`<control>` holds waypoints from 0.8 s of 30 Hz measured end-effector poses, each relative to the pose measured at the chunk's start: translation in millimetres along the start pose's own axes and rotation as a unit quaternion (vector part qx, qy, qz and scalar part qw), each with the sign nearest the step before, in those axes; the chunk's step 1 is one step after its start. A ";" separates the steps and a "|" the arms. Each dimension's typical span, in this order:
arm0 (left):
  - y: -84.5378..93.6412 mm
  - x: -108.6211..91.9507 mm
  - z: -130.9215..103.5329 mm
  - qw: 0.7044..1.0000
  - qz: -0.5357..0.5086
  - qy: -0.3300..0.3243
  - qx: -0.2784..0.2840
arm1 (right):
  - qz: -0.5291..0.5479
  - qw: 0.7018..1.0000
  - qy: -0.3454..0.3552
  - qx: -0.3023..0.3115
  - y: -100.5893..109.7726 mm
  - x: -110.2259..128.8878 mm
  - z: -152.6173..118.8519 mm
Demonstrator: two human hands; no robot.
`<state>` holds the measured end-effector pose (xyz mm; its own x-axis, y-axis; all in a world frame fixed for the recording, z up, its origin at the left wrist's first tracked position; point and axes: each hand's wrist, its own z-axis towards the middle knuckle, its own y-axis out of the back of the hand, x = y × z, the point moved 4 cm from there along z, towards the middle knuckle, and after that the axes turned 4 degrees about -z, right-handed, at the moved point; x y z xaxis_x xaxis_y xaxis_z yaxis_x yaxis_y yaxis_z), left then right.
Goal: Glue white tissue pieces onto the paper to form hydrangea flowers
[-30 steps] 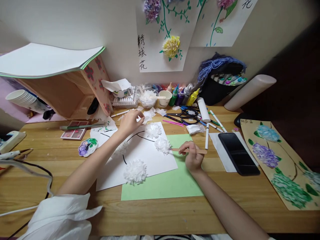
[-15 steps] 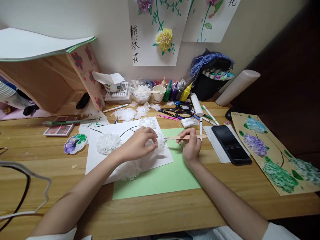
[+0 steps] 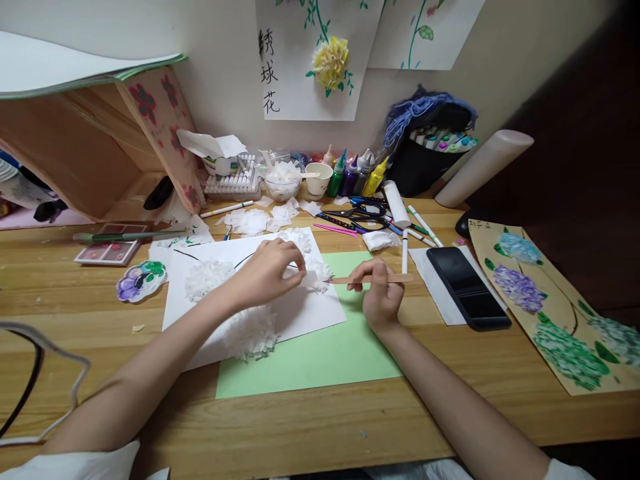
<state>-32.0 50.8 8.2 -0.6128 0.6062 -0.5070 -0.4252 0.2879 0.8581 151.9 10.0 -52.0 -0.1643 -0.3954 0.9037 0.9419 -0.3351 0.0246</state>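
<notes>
The left forearm (image 3: 150, 377) is slanting forward and inward, and at its end the left hand (image 3: 273, 272) is arching knuckles-up, its fingers (image 3: 296, 257) bending toward the thumb. Opposite, the right forearm (image 3: 460, 393) is angling inward too, the right hand (image 3: 384, 297) facing its partner, fingers curling in a grip.

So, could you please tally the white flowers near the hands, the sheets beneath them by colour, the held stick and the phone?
White flowers: 4
White sheet: 1
Green sheet: 1
Stick in right hand: 1
Phone: 1
Total: 8
</notes>
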 end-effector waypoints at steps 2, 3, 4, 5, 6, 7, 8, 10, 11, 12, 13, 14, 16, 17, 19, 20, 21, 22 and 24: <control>18.0 10.5 -1.8 0.998 -0.049 0.029 0.000 | 0.002 1.000 -0.013 -0.027 2.1 -0.5 2.5; 27.0 19.6 -2.3 0.997 -0.054 0.054 -0.028 | 0.003 0.999 -0.021 -0.034 2.5 -1.0 3.6; 35.4 30.4 -2.7 0.993 -0.045 0.081 -0.075 | 0.003 0.999 -0.029 -0.036 2.7 -1.6 4.3; 41.4 42.3 -3.0 0.986 -0.032 0.105 -0.122 | 0.002 0.999 -0.036 -0.037 2.7 -2.3 4.6; 44.7 54.6 -3.3 0.978 -0.014 0.129 -0.164 | 0.000 0.998 -0.042 -0.036 2.6 -3.0 4.5; 44.7 66.4 -2.9 0.972 0.004 0.149 -0.182 | -0.002 0.998 -0.047 -0.031 2.3 -3.8 4.1; 43.0 77.1 -2.2 0.967 0.021 0.166 -0.191 | -0.003 0.998 -0.052 -0.026 2.0 -4.7 3.5; 37.8 92.7 -0.6 0.965 0.037 0.182 -0.185 | -0.004 0.998 -0.057 -0.015 0.9 -6.3 2.2; 35.8 97.4 -0.2 0.966 0.039 0.184 -0.179 | -0.005 0.998 -0.058 -0.011 0.4 -7.0 1.7; 34.7 100.2 -0.3 0.967 0.038 0.184 -0.172 | -0.006 0.998 -0.058 -0.007 -0.3 -7.5 1.3; 34.4 101.5 -0.8 0.968 0.036 0.182 -0.167 | -0.008 0.998 -0.059 -0.005 -0.8 -8.0 1.1; 34.8 102.1 -1.6 0.969 0.033 0.181 -0.163 | -0.010 0.998 -0.060 -0.004 -1.2 -8.5 1.0; 36.2 102.9 -4.1 0.970 0.029 0.186 -0.153 | -0.013 0.998 -0.063 -0.002 -1.9 -9.4 0.9; 36.9 103.7 -5.4 0.970 0.030 0.192 -0.149 | -0.014 0.998 -0.065 -0.002 -2.0 -9.7 0.9; 38.1 106.1 -7.7 0.967 0.039 0.206 -0.144 | -0.016 0.997 -0.069 -0.003 -1.8 -10.1 0.8; 38.8 107.2 -8.5 0.966 0.046 0.210 -0.145 | -0.017 0.997 -0.071 -0.004 -1.6 -10.2 0.7; 39.6 108.0 -8.9 0.965 0.055 0.210 -0.148 | -0.018 0.997 -0.072 -0.004 -1.3 -10.0 0.6; 40.7 108.2 -8.9 0.964 0.064 0.206 -0.153 | -0.018 0.997 -0.072 -0.004 -1.1 -9.6 0.5; 43.1 108.1 -8.1 0.965 0.061 0.197 -0.164 | -0.016 0.998 -0.067 -0.001 -1.0 -8.3 0.3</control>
<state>-122.0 122.8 -10.2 -0.8501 0.2735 -0.4500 -0.4813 -0.0567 0.8747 152.4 13.9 -59.4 -0.1530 -0.2670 0.9515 0.9365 -0.3465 0.0533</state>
